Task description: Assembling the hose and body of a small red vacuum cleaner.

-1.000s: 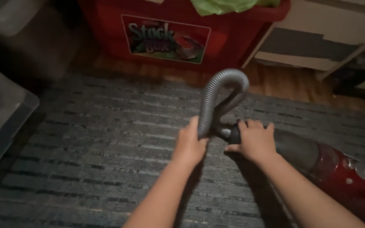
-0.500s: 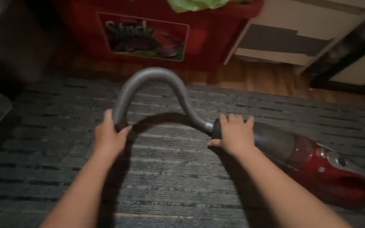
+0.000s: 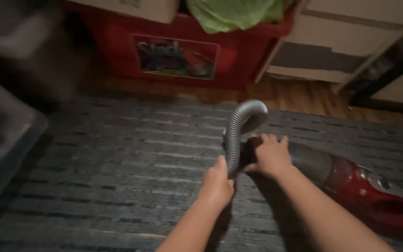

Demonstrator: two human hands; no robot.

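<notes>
A red handheld vacuum cleaner (image 3: pixel 374 196) lies on a grey striped rug (image 3: pixel 117 158), its nose pointing left. A grey ribbed hose (image 3: pixel 239 128) rises from the nose and loops tightly back down. My left hand (image 3: pixel 218 184) grips the free end of the hose, just below and left of the nose. My right hand (image 3: pixel 269 156) is closed over the dark front end of the vacuum cleaner where the hose joins it. The two hands sit close together.
A red storage box (image 3: pixel 183 51) with a green bag (image 3: pixel 232 14) on top stands on the wooden floor behind the rug. White furniture (image 3: pixel 341 42) is at the back right. A clear plastic bin (image 3: pixel 1 140) sits at the left edge.
My left hand has brought the hose end from far left back toward the vacuum's nose, so the wide arc has folded into a tight upright loop. The right hand has kept its grip.
</notes>
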